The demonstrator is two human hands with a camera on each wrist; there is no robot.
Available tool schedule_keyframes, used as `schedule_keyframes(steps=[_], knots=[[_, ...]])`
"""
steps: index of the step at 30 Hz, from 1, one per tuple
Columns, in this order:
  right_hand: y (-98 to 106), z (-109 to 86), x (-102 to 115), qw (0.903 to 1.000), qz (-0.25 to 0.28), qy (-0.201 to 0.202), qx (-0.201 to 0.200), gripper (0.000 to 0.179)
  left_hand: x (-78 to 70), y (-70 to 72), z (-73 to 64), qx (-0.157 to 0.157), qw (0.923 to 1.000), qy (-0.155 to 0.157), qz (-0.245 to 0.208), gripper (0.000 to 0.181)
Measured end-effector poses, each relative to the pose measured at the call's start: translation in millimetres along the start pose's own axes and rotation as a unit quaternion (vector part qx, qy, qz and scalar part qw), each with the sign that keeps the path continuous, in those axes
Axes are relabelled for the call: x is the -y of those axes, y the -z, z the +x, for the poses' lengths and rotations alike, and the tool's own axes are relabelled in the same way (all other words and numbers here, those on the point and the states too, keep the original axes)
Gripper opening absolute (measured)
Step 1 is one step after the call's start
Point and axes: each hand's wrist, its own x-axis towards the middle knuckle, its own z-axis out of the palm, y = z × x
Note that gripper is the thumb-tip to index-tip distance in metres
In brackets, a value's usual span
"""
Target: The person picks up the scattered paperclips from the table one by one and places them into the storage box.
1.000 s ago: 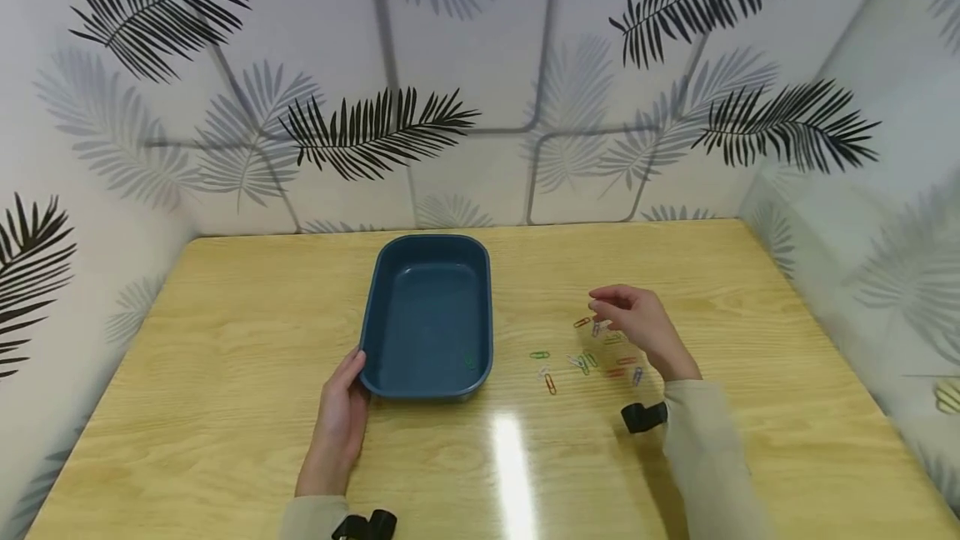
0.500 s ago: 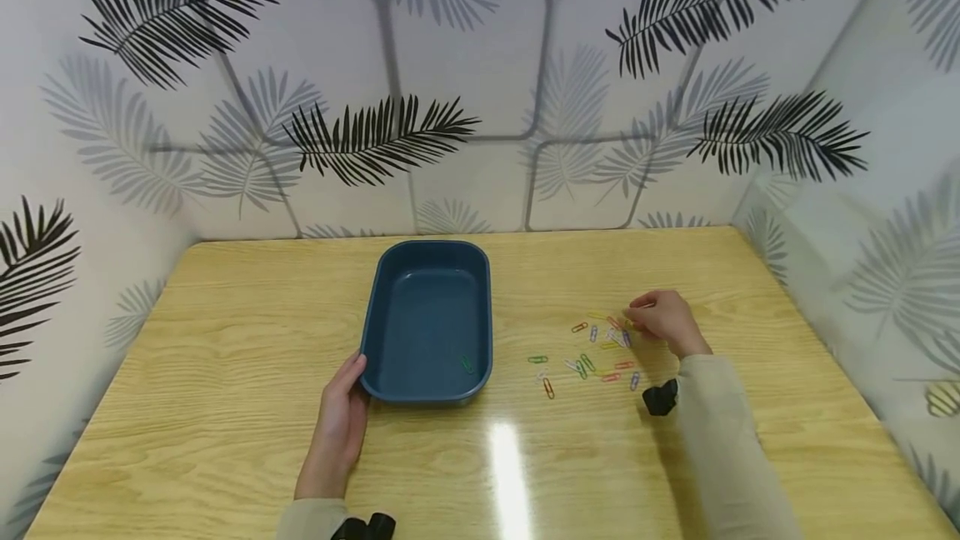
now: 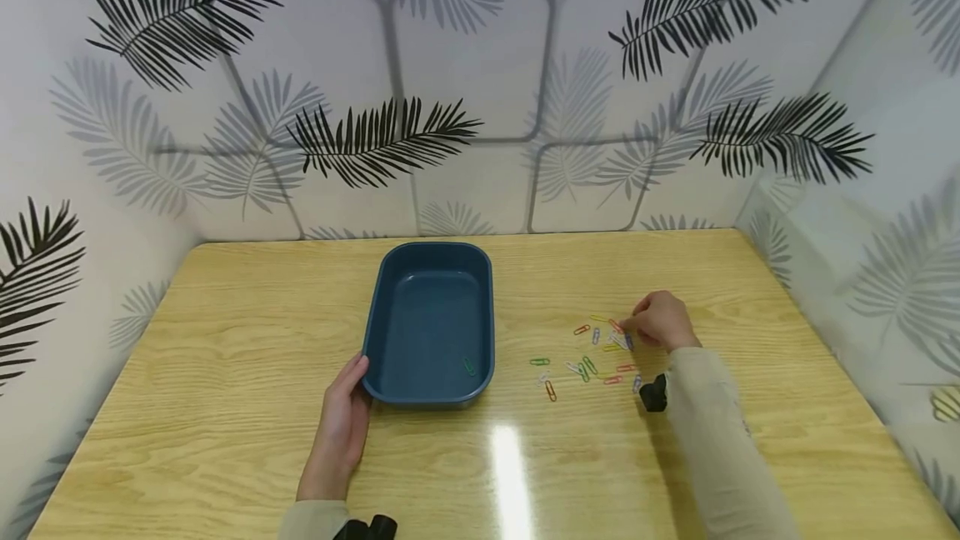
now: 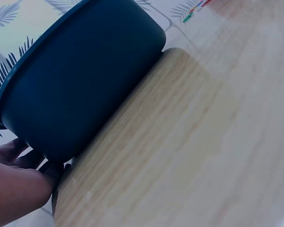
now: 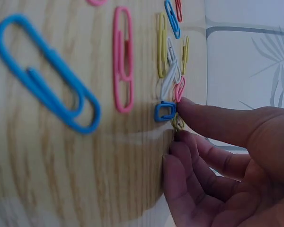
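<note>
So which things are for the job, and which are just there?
For the job: blue tray, green paper clip inside it, loose paper clips, left hand, right hand.

Just there: table underneath, leaf-patterned backdrop, black wrist cameras.

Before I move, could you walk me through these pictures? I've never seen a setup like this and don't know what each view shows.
There is no machine here: a person works with two bare hands. The widest picture comes from a camera on the head, looking forward and down; the other two come from a camera on each wrist.

On the wooden table stands a blue tray with one green clip inside. To the right of the tray lie scattered colored paper clips.

The left hand holds the tray by its near left corner. The right hand is at the far right side of the clips; its wrist view suggests that the thumb and fingertips pinch a yellow clip.
</note>
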Motion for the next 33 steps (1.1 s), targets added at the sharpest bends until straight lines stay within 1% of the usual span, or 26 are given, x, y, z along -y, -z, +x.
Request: schedule_keyframes(steps=[4, 12, 14, 19, 22, 25, 26, 28, 31, 33], knots=[[0, -1.3, 1, 0.9998, -0.013, 0.015, -0.004, 0.019, 0.6, 0.5, 1.0, -0.002, 1.0, 0.004, -0.003, 0.054], [-1, -2.4, 3, 0.9996, -0.026, 0.01, -0.002, 0.012, 0.0, -0.2, 1.0, 0.001, 1.0, 0.004, -0.002, 0.055], [-1, -2.6, 4, 0.9991, -0.035, 0.022, -0.005, 0.01, 0.3, 0.1, 1.5, 0.0, 1.0, 0.004, -0.004, 0.055], [0, -3.4, 4, 0.9967, -0.062, 0.052, -0.007, 0.013, 1.5, -0.1, 1.1, -0.001, 1.0, 0.0, -0.005, 0.055], [-1, -5.4, 5, 0.9956, -0.076, 0.054, 0.001, 0.013, 2.5, -1.1, 0.1, 0.0, 1.0, 0.0, -0.003, 0.056], [-2, -6.5, 7, 0.9941, -0.089, 0.061, -0.003, 0.017, 2.5, -1.3, 0.1, 0.001, 1.0, 0.002, -0.003, 0.057], [-3, -6.6, 8, 0.9942, -0.087, 0.063, -0.006, 0.018, 2.2, -1.2, 0.2, -0.001, 1.0, 0.002, -0.005, 0.056], [-6, -5.9, 11, 0.9963, -0.056, 0.066, -0.007, 0.023, 1.8, -0.2, 0.5, -0.001, 1.0, 0.0, -0.007, 0.055], [-10, -3.6, 16, 0.9974, 0.025, 0.067, -0.002, 0.029, 1.1, 1.5, 0.9, 0.002, 1.0, -0.003, -0.005, 0.055], [-12, -2.4, 19, 0.9946, 0.072, 0.074, 0.004, 0.029, 1.0, 2.3, 0.9, 0.003, 1.0, -0.003, -0.006, 0.055]])
